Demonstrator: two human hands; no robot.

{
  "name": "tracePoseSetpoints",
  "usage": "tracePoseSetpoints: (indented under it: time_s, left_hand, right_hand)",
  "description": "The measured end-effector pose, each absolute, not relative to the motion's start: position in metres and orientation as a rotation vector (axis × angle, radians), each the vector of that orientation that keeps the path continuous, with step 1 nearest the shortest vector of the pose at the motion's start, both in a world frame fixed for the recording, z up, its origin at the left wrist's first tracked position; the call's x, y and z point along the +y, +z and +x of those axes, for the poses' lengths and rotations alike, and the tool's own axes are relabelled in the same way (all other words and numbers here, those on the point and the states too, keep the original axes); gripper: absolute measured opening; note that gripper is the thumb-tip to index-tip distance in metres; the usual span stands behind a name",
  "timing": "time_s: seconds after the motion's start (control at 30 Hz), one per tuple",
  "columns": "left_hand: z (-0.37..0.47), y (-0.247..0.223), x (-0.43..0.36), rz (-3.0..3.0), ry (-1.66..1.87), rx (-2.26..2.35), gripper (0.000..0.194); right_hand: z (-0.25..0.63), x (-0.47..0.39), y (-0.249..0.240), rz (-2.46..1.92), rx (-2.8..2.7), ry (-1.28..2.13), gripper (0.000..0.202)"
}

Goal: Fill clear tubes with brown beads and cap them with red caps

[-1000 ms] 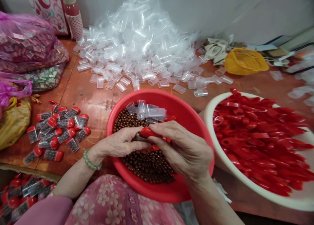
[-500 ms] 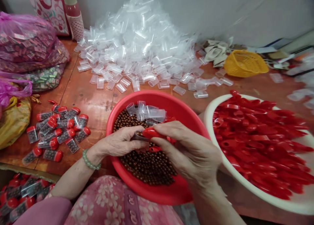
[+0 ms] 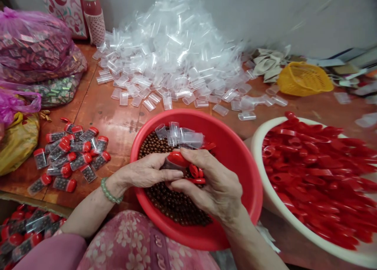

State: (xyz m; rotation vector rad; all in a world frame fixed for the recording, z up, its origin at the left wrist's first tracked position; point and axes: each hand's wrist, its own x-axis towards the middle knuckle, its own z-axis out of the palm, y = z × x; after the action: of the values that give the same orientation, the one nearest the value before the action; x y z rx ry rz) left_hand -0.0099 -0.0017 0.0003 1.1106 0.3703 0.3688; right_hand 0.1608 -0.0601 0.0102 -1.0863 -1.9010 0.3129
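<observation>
Above the red basin (image 3: 240, 156), my left hand (image 3: 147, 169) grips a small clear container (image 3: 171, 166) filled with dark beads. A red cap (image 3: 177, 159) sits at the container's end, and my right hand (image 3: 210, 179) closes on it with thumb and fingers. More red caps (image 3: 194, 171) show beside my right fingers. Below both hands lie brown beads (image 3: 182, 209), with several clear tubes (image 3: 185, 136) at the basin's back.
A white basin (image 3: 309, 226) of red caps stands at the right. Clear tubes (image 3: 176, 54) are heaped behind. Filled containers (image 3: 70, 156) lie at the left, near plastic bags (image 3: 38, 46). A yellow basket (image 3: 304, 79) stands at the back right.
The red cap and the container have come together between my hands. My right hand has shifted left and turned slightly. The whole view has moved a little.
</observation>
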Motion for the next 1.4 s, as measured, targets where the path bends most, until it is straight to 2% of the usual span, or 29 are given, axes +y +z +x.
tracePoseSetpoints:
  time_s: [0.07,0.13,0.33,0.63,0.73,0.87,0.97,1.07,1.17,1.2,1.3,1.4]
  left_hand:
    - [-0.01,-0.001,-0.001,1.106,0.378,0.376,0.045]
    - [-0.009,-0.003,0.0,1.071,0.347,0.376,0.047]
    - [-0.004,-0.008,-0.003,0.851,0.395,0.395,0.046]
    - [-0.004,-0.01,-0.004,0.831,0.369,0.377,0.049]
    - [-0.004,-0.01,-0.003,0.85,0.347,0.365,0.05]
    - [-0.004,-0.007,-0.003,0.931,0.338,0.407,0.048]
    - [-0.002,-0.009,-0.003,0.941,0.347,0.463,0.049]
    - [0.0,-0.013,-0.003,0.945,0.347,0.505,0.054]
    - [0.001,-0.016,-0.002,0.995,0.316,0.471,0.056]
    - [0.001,-0.016,-0.001,1.009,0.307,0.454,0.055]
    - [0.002,-0.014,0.001,1.052,0.304,0.439,0.048]
    - [0.002,-0.012,0.002,1.12,0.285,0.45,0.039]
  right_hand:
    - [0.161,-0.06,0.01,-1.148,-2.05,0.175,0.075]
    - [0.159,-0.059,0.009,-1.227,-2.149,0.06,0.083]
    - [0.151,-0.052,0.009,-1.295,-2.254,-0.265,0.058]
    - [0.148,-0.05,0.008,-1.241,-2.236,-0.366,0.054]
    - [0.149,-0.052,0.008,-1.254,-2.226,-0.243,0.054]
    - [0.152,-0.058,0.007,-1.356,-2.194,0.169,0.062]
    - [0.153,-0.06,0.003,-1.364,-2.165,0.194,0.069]
    - [0.155,-0.059,0.002,-1.358,-2.176,0.151,0.064]
    - [0.159,-0.056,0.005,-1.342,-2.162,0.319,0.065]
    - [0.162,-0.055,0.007,-1.324,-2.117,0.406,0.061]
    - [0.167,-0.051,0.01,-1.275,-1.884,0.584,0.031]
    - [0.168,-0.049,0.01,-1.265,-1.742,0.679,0.025]
